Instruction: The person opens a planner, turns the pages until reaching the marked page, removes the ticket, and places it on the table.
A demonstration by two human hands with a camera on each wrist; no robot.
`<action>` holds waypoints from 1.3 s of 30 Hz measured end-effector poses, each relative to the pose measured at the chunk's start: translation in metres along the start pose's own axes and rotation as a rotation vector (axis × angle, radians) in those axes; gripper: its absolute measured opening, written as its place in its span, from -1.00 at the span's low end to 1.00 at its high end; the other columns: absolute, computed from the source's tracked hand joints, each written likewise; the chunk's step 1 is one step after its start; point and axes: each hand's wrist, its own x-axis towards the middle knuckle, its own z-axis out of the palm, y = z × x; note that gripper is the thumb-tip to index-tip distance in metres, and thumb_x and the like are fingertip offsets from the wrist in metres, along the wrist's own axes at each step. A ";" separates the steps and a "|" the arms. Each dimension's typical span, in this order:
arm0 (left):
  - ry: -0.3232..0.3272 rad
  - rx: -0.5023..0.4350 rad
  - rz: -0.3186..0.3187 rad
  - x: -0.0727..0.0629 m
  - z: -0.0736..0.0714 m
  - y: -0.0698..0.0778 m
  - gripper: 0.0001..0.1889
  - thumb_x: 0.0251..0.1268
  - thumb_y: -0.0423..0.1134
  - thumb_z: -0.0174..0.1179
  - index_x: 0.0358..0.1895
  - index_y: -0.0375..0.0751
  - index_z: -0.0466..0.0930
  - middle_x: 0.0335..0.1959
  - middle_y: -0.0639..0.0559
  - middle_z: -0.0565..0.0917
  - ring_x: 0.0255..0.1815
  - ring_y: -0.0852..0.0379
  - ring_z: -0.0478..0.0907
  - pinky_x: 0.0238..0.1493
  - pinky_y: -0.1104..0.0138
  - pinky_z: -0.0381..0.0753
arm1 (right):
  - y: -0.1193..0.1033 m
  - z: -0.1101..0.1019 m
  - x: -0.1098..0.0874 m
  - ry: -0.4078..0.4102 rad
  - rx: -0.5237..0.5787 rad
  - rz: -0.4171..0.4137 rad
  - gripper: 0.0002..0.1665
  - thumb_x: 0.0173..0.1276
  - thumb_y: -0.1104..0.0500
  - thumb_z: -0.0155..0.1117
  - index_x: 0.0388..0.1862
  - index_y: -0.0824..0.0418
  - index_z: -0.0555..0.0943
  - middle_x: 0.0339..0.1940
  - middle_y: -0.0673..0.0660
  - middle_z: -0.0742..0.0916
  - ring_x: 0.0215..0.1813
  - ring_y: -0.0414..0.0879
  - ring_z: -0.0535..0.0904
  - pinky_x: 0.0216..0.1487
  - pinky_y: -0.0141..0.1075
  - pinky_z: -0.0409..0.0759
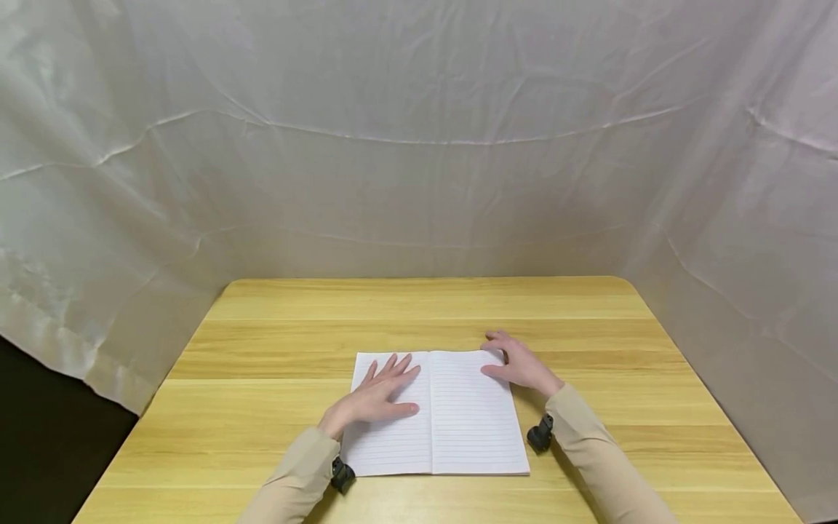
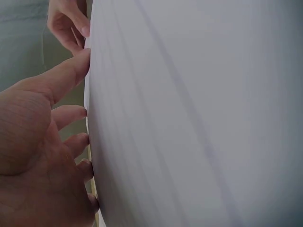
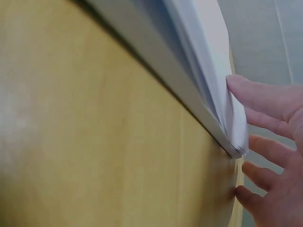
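Observation:
An open notebook (image 1: 468, 415) with lined white pages lies flat, its centre fold running toward the person. My left hand (image 1: 376, 399) rests palm down on the left page with its fingers spread. In the left wrist view, that hand's fingertips (image 2: 81, 142) meet the paper. At the far right corner of the notebook is my right hand (image 1: 517, 364), thumb and index finger apart. The right wrist view shows the right thumb (image 3: 246, 92) touching the page edges (image 3: 218, 80), which stand slightly fanned; the other fingers reach past the corner, some down by the table.
The notebook is on a light wood-grain table (image 1: 262, 407). Pale cloth (image 1: 432, 189) hangs behind the table and along both sides. A small black camera (image 1: 540, 434) sits on the right wrist and another black camera (image 1: 342, 475) on the left.

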 end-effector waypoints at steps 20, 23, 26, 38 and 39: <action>0.039 -0.029 0.014 -0.002 0.002 -0.001 -0.25 0.49 0.05 0.09 0.59 -0.23 0.10 0.67 -0.20 -0.02 0.69 -0.31 -0.24 0.60 -0.32 -0.39 | -0.006 0.005 -0.005 0.295 0.111 -0.030 -0.87 0.34 0.31 0.37 -0.16 0.30 0.75 -0.03 0.31 0.80 0.07 0.25 0.70 0.21 0.19 0.63; 0.056 -0.054 0.016 -0.003 0.003 -0.001 -0.25 0.50 0.06 0.09 0.60 -0.20 0.08 0.67 -0.17 -0.02 0.69 -0.28 -0.25 0.61 -0.29 -0.40 | -0.008 0.006 -0.008 0.319 0.120 -0.071 -0.83 0.36 0.32 0.34 -0.12 0.34 0.77 -0.07 0.31 0.82 0.03 0.24 0.75 0.14 0.12 0.69; 0.077 -0.085 0.023 -0.004 0.003 -0.001 -0.25 0.51 0.04 0.09 0.60 -0.21 0.08 0.66 -0.19 0.01 0.69 -0.28 -0.24 0.62 -0.29 -0.40 | -0.012 0.006 -0.013 0.290 0.152 -0.102 -0.78 0.40 0.29 0.32 -0.06 0.35 0.76 -0.04 0.31 0.81 0.06 0.24 0.75 0.14 0.07 0.70; 0.101 -0.297 0.054 -0.005 0.005 0.005 -0.27 0.55 -0.02 0.06 0.62 -0.21 0.01 0.65 -0.21 0.04 0.70 -0.20 -0.29 0.66 -0.16 -0.44 | -0.024 0.008 -0.028 -0.012 0.308 -0.138 -0.60 0.47 0.12 0.27 0.21 0.25 0.66 0.34 0.24 0.63 0.39 0.21 0.54 0.25 -0.52 0.54; 0.103 -0.307 0.056 -0.005 0.005 0.005 -0.28 0.56 -0.03 0.05 0.62 -0.19 0.02 0.65 -0.19 0.05 0.70 -0.19 -0.27 0.67 -0.14 -0.42 | -0.025 0.008 -0.029 -0.025 0.315 -0.138 -0.60 0.48 0.11 0.27 0.21 0.24 0.66 0.36 0.24 0.62 0.42 0.22 0.50 0.27 -0.56 0.50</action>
